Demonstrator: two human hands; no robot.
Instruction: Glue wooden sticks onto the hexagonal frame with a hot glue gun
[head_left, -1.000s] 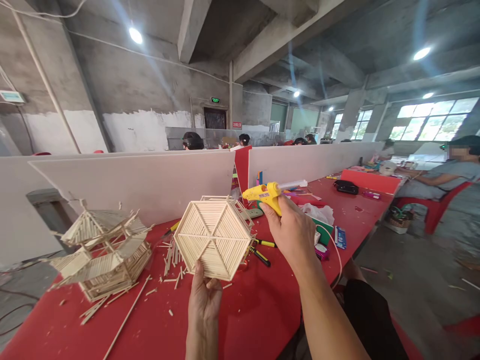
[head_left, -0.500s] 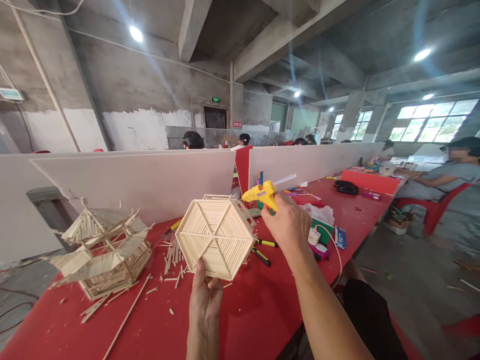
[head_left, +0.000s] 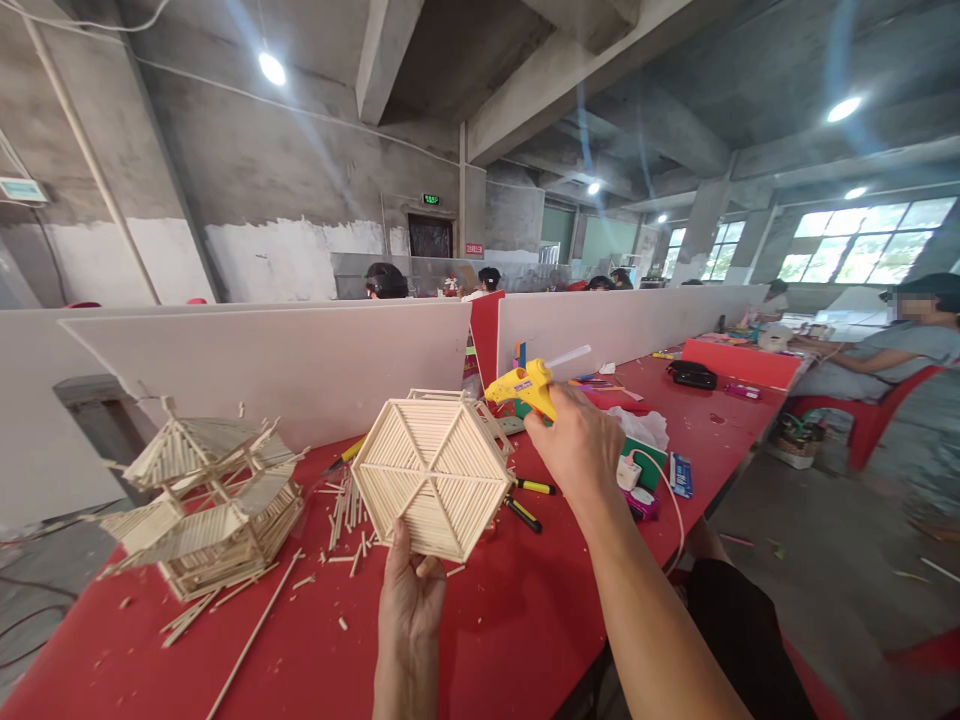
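My left hand (head_left: pixel 412 585) grips the lower edge of a hexagonal panel of wooden sticks (head_left: pixel 431 470), thumb on its near face. The panel is tilted up above the table, with thin ribs crossing at its middle. In my right hand (head_left: pixel 577 440) is a yellow glue gun (head_left: pixel 525 385), fingers wrapped around its handle. A clear glue stick (head_left: pixel 568 356) pokes out of its back. The nozzle points left, close to the panel's upper right edge. Behind the panel, part of another stick frame (head_left: pixel 491 425) shows; most of it is hidden.
At the left of the red table (head_left: pixel 315 650) stands a tiered stick pavilion (head_left: pixel 217 490). Cut sticks (head_left: pixel 345 515) and yellow-black cutters (head_left: pixel 523 513) lie around the panel. A white charger (head_left: pixel 628 472) with a cable sits at right. White partitions (head_left: pixel 300 360) line the back; a person (head_left: pixel 885 350) sits far right.
The glue gun and my right hand have shifted very slightly, the gun's back end tipping a little lower. My left hand and the panel look almost unmoved.
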